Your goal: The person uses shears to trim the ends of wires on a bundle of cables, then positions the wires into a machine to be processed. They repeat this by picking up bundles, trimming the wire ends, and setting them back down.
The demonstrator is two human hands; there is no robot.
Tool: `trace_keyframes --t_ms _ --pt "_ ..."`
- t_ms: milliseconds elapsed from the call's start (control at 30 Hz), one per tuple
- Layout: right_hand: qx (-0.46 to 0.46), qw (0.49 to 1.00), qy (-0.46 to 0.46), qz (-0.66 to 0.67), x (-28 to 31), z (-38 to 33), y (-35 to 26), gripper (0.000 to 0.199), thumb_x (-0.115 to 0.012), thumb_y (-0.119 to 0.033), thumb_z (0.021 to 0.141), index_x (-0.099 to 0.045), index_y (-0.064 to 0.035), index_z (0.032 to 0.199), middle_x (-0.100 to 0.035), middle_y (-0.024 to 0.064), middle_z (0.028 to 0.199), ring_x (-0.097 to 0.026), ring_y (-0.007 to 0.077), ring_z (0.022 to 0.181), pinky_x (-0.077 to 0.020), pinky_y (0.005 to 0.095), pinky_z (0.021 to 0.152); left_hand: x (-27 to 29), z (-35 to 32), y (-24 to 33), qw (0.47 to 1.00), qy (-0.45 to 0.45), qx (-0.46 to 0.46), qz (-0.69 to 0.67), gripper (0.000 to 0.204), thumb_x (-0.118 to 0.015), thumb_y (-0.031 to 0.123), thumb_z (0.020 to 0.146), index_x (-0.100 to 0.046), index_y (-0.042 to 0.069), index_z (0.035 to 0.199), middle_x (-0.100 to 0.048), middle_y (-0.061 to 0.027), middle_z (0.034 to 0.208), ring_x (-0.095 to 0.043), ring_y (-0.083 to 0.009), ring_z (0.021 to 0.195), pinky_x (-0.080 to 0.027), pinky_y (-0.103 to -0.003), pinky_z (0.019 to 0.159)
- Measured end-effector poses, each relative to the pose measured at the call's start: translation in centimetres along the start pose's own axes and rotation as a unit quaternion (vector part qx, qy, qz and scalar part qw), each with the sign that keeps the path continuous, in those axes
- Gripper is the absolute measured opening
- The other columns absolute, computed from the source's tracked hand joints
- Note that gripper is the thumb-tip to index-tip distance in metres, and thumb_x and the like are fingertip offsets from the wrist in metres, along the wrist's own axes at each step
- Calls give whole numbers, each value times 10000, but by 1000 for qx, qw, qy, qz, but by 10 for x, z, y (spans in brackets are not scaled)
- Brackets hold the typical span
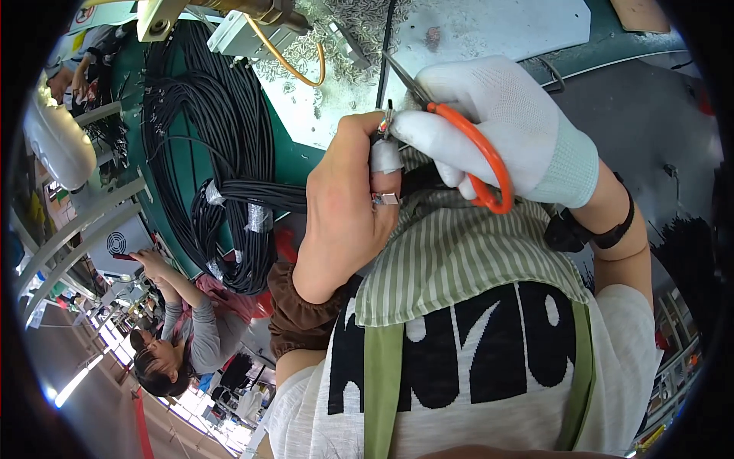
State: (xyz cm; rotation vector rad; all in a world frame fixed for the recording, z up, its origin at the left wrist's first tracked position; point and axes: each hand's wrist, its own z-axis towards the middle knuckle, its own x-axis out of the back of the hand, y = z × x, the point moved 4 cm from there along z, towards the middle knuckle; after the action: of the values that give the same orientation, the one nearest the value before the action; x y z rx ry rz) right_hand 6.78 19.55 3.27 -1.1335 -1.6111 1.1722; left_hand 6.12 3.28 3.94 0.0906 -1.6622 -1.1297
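Orange-handled steel scissors (pixel 459 145) sit in your white-gloved right hand (pixel 505 130), fingers curled tight through the loops, with the blades reaching far and left to the tip of the thin black cable (pixel 384 115) that your bare left hand (pixel 344 206) pinches between thumb and taped fingers, just above your striped apron (pixel 459 260). I judge you are trimming that cable end: keep the pinch close to the cut so the wire cannot flex, hold the blades square to it, and keep the taped fingertip clear. Counted: one pair of scissors, one cable end in hand, one large coiled bundle of black cables (pixel 206 153) at left on the green bench (pixel 287 161), and a heap of small offcuts (pixel 344 30) beyond.
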Motion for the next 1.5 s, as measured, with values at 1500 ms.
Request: trace_keyframes --t_ms 1500 --pt "123 977 17 -173 -17 -6 18 134 -632 -157 823 -609 -25 838 -499 86 554 -536 185 495 -398 297 471 -10 6 -35 928 122 126 -330 141 -626 15 858 -556 -10 977 -565 24 719 -413 3 585 -303 -158 510"
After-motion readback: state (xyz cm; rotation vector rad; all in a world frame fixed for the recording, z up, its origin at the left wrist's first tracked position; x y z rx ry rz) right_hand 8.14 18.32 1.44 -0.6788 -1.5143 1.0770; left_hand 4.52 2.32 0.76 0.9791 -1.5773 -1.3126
